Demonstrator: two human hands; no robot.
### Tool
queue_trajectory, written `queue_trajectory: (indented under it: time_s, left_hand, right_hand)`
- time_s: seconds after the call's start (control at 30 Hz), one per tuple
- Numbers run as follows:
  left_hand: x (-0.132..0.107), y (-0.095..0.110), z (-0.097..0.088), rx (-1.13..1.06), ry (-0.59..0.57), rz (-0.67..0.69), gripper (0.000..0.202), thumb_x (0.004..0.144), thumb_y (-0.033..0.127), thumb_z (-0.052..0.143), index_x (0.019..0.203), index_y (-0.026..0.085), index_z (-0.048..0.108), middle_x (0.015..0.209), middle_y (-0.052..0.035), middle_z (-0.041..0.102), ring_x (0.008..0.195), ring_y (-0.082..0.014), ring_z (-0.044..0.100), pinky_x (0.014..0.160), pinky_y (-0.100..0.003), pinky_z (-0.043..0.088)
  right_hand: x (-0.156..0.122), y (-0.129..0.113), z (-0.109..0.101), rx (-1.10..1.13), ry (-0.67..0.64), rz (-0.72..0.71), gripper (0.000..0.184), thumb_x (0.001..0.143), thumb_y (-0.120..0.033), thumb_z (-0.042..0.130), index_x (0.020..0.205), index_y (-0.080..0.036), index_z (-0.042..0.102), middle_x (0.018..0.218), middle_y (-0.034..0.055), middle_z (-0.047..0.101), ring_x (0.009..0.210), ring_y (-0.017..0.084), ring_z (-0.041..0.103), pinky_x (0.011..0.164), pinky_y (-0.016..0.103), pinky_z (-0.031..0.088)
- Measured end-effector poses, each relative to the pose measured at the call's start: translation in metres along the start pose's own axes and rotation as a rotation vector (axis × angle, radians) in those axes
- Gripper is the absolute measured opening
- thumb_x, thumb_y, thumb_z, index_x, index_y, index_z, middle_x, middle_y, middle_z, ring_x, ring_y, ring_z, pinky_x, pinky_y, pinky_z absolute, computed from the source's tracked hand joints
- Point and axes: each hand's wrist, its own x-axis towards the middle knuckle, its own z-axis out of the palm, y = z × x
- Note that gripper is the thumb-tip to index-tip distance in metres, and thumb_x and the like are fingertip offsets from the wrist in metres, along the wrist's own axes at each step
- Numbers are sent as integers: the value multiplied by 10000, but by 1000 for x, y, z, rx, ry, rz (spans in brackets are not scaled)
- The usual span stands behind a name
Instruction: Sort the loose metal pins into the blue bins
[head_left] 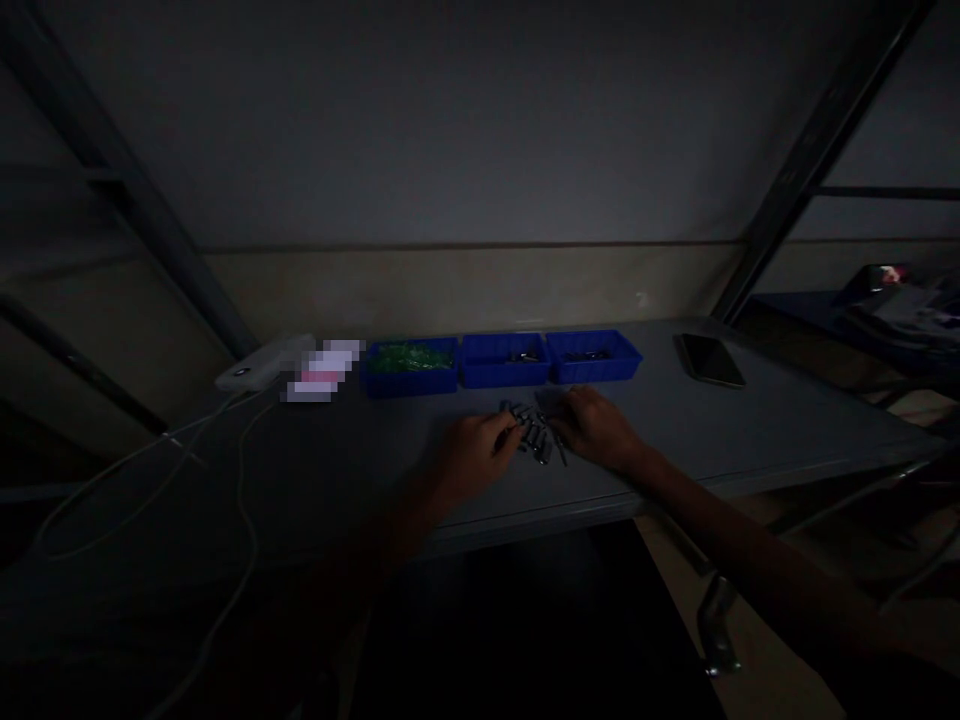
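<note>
A loose pile of small metal cylindrical parts [537, 438] lies on the grey table between my hands. At its left edge my left hand [474, 450] is closed, thumb and fingers pinched together; what they hold, if anything, is too dark to name. My right hand [592, 425] rests at the right side of the pile with its fingers curled in, and their tips are hidden. Behind the pile stand a middle blue bin [504, 374] and a right blue bin [596, 371], each with small metal pieces inside.
A left blue bin [411, 384] holds green plastic-like material. Farther left are a blurred-out paper [324, 372] and a white device [266, 365] with cables [244, 480] trailing off the table. A phone [711, 360] lies at the right. Metal frame posts [817, 140] flank the table [360, 450].
</note>
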Motion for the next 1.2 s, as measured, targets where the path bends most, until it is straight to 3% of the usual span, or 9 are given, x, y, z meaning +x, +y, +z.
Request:
queue_trajectory:
  time_s: [0.17, 0.27, 0.37, 0.43, 0.57, 0.73, 1.07, 1.2]
  left_hand:
    - [1, 2, -1, 18, -15, -2, 247, 863, 280, 437, 687, 174, 572, 613, 2, 592, 556, -103, 533, 545, -217, 347]
    - [1, 2, 0, 0, 9, 9, 222, 860, 272, 444, 707, 179, 573, 638, 5, 610, 576, -104, 550, 561, -211, 378]
    - [1, -2, 2, -59, 82, 6, 123, 836, 273, 491, 842, 188, 579, 723, 2, 638, 644, -115, 585, 616, -213, 432]
    - [1, -5, 3, -73, 140, 13, 158, 809, 267, 535, 944, 189, 564, 779, -6, 644, 694, -126, 599, 659, -225, 458]
    - [2, -7, 4, -68, 138, 75, 78, 817, 195, 517, 874, 195, 571, 811, -9, 644, 752, -133, 603, 708, -241, 467]
    - [3, -7, 3, -51, 134, 104, 67, 826, 222, 527, 811, 182, 578, 815, -24, 639, 798, -152, 587, 752, -274, 454]
    - [2, 0, -3, 46, 110, 78, 242, 881, 236, 404, 702, 173, 555, 707, -32, 600, 727, -155, 551, 716, -284, 419]
    - [1, -2, -2, -20, 115, 82, 152, 870, 254, 443, 820, 184, 569, 803, -26, 631, 804, -152, 571, 764, -273, 427]
  right_hand:
    - [7, 4, 3, -27, -22, 12, 164, 854, -202, 439, 850, -151, 595, 896, 104, 600, 878, 208, 518, 783, 315, 379]
    - [6, 6, 4, 9, 43, -23, 163, 852, -171, 413, 834, -144, 573, 857, 104, 582, 840, 206, 500, 774, 327, 379]
    - [1, -3, 2, 111, 122, -149, 163, 873, -184, 384, 825, -153, 537, 809, 92, 558, 785, 200, 476, 733, 330, 388]
    - [-2, -14, 1, 188, 145, -254, 165, 887, -203, 372, 813, -165, 514, 781, 82, 544, 756, 194, 463, 707, 325, 393]
    - [-5, -32, 0, 284, 182, -358, 169, 902, -235, 365, 796, -183, 487, 757, 70, 531, 736, 189, 456, 678, 322, 396]
    - [-5, -31, 1, 412, 269, -281, 146, 899, -222, 363, 808, -195, 475, 765, 55, 530, 746, 176, 476, 685, 309, 407]
    - [-9, -35, -5, 410, 248, -261, 119, 884, -246, 400, 866, -192, 505, 796, 63, 569, 758, 176, 513, 709, 306, 422]
    - [-8, -32, -1, 363, 292, -267, 157, 891, -233, 375, 834, -181, 512, 766, 64, 564, 719, 169, 502, 679, 294, 412]
